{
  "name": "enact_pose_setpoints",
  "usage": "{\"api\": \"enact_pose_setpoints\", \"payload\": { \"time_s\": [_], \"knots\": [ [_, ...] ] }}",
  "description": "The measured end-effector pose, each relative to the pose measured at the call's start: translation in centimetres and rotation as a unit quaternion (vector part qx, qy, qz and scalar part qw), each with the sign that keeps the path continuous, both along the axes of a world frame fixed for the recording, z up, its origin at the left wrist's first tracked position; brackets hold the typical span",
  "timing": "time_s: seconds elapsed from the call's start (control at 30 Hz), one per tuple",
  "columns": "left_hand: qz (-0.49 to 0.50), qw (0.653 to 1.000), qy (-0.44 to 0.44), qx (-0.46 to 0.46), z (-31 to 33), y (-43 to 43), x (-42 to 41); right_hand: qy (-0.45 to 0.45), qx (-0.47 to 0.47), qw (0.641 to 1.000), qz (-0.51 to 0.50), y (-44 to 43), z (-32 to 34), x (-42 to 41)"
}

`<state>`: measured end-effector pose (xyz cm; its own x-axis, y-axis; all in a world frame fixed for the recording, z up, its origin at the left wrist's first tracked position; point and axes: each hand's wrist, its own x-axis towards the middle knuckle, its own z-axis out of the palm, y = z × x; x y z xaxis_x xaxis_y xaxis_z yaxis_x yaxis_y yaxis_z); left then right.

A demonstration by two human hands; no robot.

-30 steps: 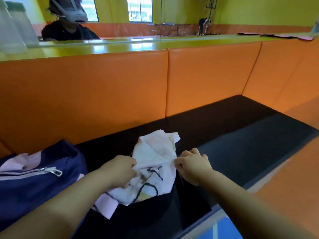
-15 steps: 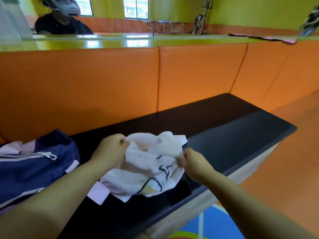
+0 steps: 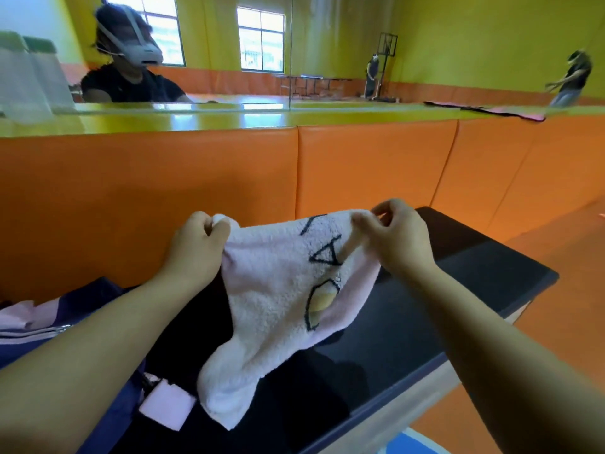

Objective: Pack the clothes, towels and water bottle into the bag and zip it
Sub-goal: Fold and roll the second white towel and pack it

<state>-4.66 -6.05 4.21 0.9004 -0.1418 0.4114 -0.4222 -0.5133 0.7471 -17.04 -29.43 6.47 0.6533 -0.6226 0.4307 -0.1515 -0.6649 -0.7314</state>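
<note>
Towel (image 3: pixel 281 290), gripped by left hand (image 3: pixel 196 247) and right hand (image 3: pixel 399 237), hangs over black bench (image 3: pixel 474 290) before orange padding (image 3: pixel 131 198).

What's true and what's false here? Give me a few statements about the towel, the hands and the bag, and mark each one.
1. The left hand and right hand both hold the pink towel by its upper edge. True.
2. The towel lies folded flat on the black bench. False: it hangs spread out between the two hands.
3. The navy bag sits to the left of the towel. True.
4. The right hand grips a water bottle. False: it pinches a corner of the towel, and no bottle is in view.
</note>
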Motion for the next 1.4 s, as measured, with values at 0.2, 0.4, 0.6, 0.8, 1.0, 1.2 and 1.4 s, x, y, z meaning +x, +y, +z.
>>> {"api": "enact_pose_setpoints", "payload": {
  "time_s": [0.2, 0.4, 0.6, 0.8, 1.0, 1.2, 1.4],
  "knots": [
    [0.042, 0.996, 0.069, 0.032, -1.7, 1.5, 2.1, 0.103, 0.114, 0.984, 0.092, -0.1, -4.6, 1.7],
    [0.004, 0.937, 0.279, 0.211, -6.5, 2.4, 0.1, 0.345, 0.037, 0.929, 0.126, 1.0, -11.3, -0.6],
    [-0.007, 0.881, 0.410, 0.236, -10.0, 3.2, -1.5, 0.409, 0.007, 0.902, 0.138, 2.0, -14.4, -2.2],
    [0.041, 0.881, 0.471, 0.006, -10.3, 4.4, -1.4, 0.378, 0.051, 0.917, 0.114, 2.8, -15.1, -1.6],
    [-0.010, 0.887, 0.459, -0.044, -10.0, 5.5, -1.7, 0.276, 0.130, 0.946, 0.114, 1.9, -12.5, -2.5],
    [-0.036, 0.972, 0.231, 0.019, -7.7, 4.8, -1.7, 0.177, 0.086, 0.978, 0.067, 0.0, -8.3, -2.6],
    [-0.027, 0.993, 0.118, -0.010, -1.6, 4.7, -1.3, 0.057, 0.125, 0.990, 0.035, -1.3, -2.5, -2.1]
  ]
}}
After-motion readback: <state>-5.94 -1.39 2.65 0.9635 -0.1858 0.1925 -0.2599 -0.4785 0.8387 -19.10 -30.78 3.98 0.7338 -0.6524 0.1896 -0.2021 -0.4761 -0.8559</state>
